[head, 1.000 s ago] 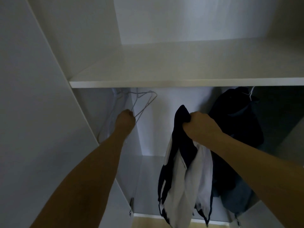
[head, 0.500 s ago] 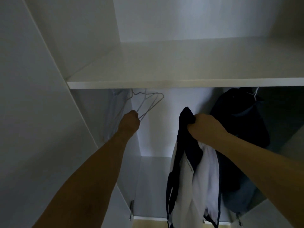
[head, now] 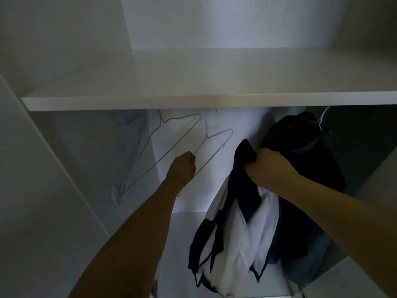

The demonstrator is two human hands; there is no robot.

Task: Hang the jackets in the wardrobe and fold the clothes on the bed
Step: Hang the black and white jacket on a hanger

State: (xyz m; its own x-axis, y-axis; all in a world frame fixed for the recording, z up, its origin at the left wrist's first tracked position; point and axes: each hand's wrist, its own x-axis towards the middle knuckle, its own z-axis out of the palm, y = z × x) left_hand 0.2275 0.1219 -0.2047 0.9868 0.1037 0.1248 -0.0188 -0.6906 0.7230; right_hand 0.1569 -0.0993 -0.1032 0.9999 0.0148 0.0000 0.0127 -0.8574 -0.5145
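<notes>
Navy-and-white jacket (head: 236,222) bunched in right hand (head: 268,166), dangling inside wardrobe (head: 129,87) beside hung dark jacket (head: 300,160). Left hand (head: 182,168) closed around wire hanger (head: 212,151) below shelf.

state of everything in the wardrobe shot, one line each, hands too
left hand: fingers curled round a wire hanger
wire hanger: gripped at its lower end, tilted, hook up near the shelf
other wire hangers: hanging bare at the left
right hand: grips the navy and white jacket
navy and white jacket: bunched, dangling, not on a hanger
dark jacket: already hung on a hanger
shelf: fixed above the hangers
</notes>
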